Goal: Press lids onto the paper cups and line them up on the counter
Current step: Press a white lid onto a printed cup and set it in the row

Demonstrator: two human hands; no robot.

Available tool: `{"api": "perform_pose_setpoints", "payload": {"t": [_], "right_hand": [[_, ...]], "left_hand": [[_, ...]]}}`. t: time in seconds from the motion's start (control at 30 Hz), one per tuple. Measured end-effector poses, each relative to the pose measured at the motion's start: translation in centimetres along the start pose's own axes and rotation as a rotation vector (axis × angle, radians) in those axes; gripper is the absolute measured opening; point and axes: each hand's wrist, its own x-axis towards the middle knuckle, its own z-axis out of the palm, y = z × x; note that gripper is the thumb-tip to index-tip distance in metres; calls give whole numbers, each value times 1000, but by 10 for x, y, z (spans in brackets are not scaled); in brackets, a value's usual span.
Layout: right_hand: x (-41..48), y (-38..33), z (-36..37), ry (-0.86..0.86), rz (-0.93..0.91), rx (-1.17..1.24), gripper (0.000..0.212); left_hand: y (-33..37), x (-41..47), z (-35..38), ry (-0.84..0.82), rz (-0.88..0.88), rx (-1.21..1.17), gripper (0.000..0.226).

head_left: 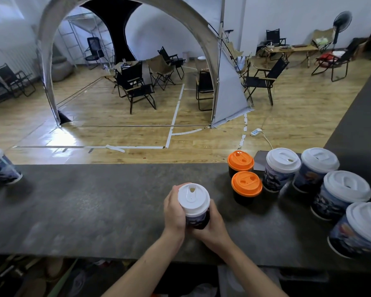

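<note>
**Q:** Eight cups out, by my count. Which one is the person actually working on?

**A:** The paper cup [196,219] in the middle of the dark stone counter [94,211], close to the near edge. It's got a white lid [193,199] on top, sip hole pointing away from them. Both hands are wrapped round it: left hand [174,213] curled against the left side with fingertips up by the lid's rim, right hand [213,228] closed around the lower right of the cup wall. Fingers bent snug on both, no gap I can see.

**Q:** Is the lid fully seated?

**A:** Looks level, but from where I stand I honestly can't tell if the rim has clicked all the way down.

**Q:** And the rest?

**A:** Off to the right, two dark cups with orange lids [243,172] stand one behind the other, nearly touching. Right of those, four printed cups with white lids [317,174] curve along the counter toward the near right corner, packed close together. One more white-lidded cup [0,168] stands alone at the far left edge, well apart from everything else.

**Q:** So the held one is between the groups?

**A:** Yep, nearer the orange pair than the loner.
</note>
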Motion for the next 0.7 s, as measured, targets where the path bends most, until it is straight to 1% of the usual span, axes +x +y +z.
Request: {"api": "perform_pose_setpoints", "payload": {"t": [0.03, 0.1, 0.13, 0.17, 0.27, 0.33, 0.37, 0.43, 0.5, 0.53, 0.63, 0.7], "right_hand": [[0, 0, 0, 11, -3, 2, 78], [0, 0, 0, 27, -12, -12, 74], [0, 0, 0, 28, -12, -24, 74], [0, 0, 0, 22, -14, -30, 75], [-1, 0, 2, -10, -19, -36, 78], [-2, -2, 4, 7, -21, -24, 83], [-2, -2, 5, 23, -29, -8, 84], [-2, -2, 3, 37, -23, 23, 86], [-1, -2, 1, 23, -10, 31, 86], [-1, -3, 1, 13, -13, 30, 87], [-1, -2, 2, 17, -2, 35, 89], [-2, -3, 2, 48, -3, 48, 84]], "left_hand": [[1, 0, 0, -1, -33, -13, 43], [10, 4, -4, -147, -170, 19, 45], [14, 8, -8, -205, -193, 42, 46], [17, 10, -10, -212, -189, 55, 44], [15, 10, -10, -63, -114, 50, 37], [9, 3, -6, 0, -105, 17, 36], [7, -1, -5, -7, -117, 19, 37], [2, 1, -1, -137, -181, 30, 42], [9, 4, -1, -209, -218, 37, 50], [10, 6, -1, -205, -200, 41, 50], [5, 5, 1, -32, -123, -18, 42], [2, -7, 3, 38, -76, -33, 42]]}}
